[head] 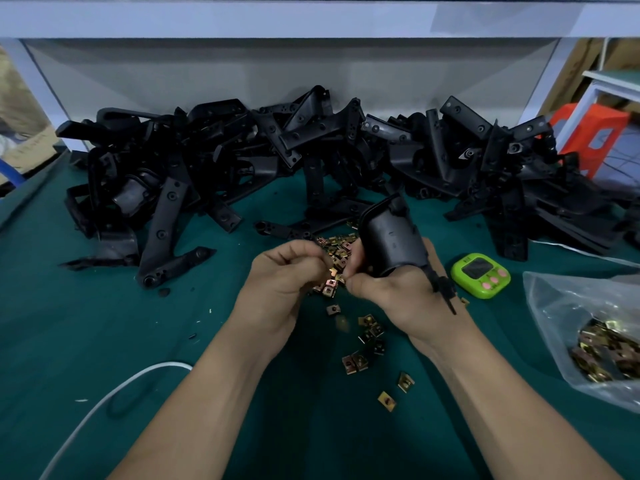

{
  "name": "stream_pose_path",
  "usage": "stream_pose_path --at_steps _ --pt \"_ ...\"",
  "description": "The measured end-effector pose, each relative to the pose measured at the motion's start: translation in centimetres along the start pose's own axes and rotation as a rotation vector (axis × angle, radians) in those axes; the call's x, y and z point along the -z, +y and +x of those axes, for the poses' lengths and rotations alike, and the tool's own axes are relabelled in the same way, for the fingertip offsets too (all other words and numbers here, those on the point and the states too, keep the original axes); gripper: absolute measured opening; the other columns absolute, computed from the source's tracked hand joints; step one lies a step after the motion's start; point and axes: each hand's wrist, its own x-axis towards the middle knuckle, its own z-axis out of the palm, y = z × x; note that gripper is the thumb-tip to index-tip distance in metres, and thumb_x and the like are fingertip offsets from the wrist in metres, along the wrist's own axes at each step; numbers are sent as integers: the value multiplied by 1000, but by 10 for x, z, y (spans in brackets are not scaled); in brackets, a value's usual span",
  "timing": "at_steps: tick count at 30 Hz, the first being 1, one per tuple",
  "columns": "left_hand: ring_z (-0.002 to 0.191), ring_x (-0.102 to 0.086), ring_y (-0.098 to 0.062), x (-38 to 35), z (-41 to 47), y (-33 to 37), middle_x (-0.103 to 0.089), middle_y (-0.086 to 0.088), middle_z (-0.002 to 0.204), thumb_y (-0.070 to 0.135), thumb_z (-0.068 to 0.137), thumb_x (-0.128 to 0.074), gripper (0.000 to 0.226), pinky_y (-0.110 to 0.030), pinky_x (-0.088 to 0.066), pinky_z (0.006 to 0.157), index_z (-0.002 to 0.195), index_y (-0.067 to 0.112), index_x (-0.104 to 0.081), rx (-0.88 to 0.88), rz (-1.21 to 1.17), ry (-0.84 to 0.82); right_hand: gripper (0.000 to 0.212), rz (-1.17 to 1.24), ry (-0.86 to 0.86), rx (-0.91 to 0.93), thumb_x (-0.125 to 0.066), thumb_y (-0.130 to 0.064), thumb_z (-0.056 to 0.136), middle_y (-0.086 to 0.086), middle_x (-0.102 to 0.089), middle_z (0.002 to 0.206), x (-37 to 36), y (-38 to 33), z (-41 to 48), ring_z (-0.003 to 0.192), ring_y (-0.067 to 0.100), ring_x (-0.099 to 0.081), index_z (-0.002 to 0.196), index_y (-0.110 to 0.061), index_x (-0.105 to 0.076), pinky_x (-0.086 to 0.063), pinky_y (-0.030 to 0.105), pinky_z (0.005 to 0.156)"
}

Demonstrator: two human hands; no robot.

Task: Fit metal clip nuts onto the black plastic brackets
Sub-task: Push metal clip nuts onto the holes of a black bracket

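Green matting (104,341) covers the bench where we work, and both our hands meet above its middle, nearly touching. Our right hand (391,289) is wrapped around a black plastic bracket with a rounded, drum-like body (394,237). The bracket rises from the grip, tilted away from us, while a thin black arm of it sticks out past the wrist side of the hand. Our left hand (287,275) has its fingers curled tightly inward, the fingertips drawn up against the right thumb. A small brass-coloured metal clip nut (333,271) sits right at that meeting point, but we cannot tell whether the left fingers actually pinch it.

Just behind the fingertips lies a loose heap of brass-coloured clip nuts (337,247), and more scattered clip nuts (370,330) rest on the mat between our forearms. A long pile of black plastic brackets (311,150) stretches along the back of the bench. To the right sit a lime-green digital timer with pink buttons (480,275) and a clear plastic bag holding more nuts (588,327). A white cable (104,400) curves across the near left.
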Motion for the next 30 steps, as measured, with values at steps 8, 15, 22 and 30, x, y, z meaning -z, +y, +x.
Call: stream_pose_path --at_steps 8,15,22,30 --pt "57 -64 2 11 -5 5 -72 21 71 16 80 -78 25 -12 -48 51 75 40 -77 -221 885 215 20 -757 170 143 -66 -9 79 -3 -61 61 9 5 -1 56 17 -58 68 -21 -54 -46 33 47" --pt "89 -62 -6 3 -14 1 -67 20 92 42 81 -78 9 -30 -55 83 89 43 -77 -150 1389 -74 18 -770 85 23 -61 -7 73 -4 -64 64 11 14 2 63 23 -60 73 -25 -58 -53 39 57" --pt "71 -63 2 5 -13 -2 -71 20 73 24 82 -80 25 -20 -54 67 70 44 -72 -142 1170 47 16 -780 34 21 -61 -6 75 0 -61 63 13 13 1 62 31 -58 74 -22 -58 -50 39 56" --pt "76 -67 -13 7 -9 10 -75 -7 81 10 77 -79 12 -22 -55 75 85 17 -84 99 182 -12 34 -966 87 13 -67 -7 71 -14 -55 64 12 12 1 66 24 -57 92 -34 -63 -38 28 61"
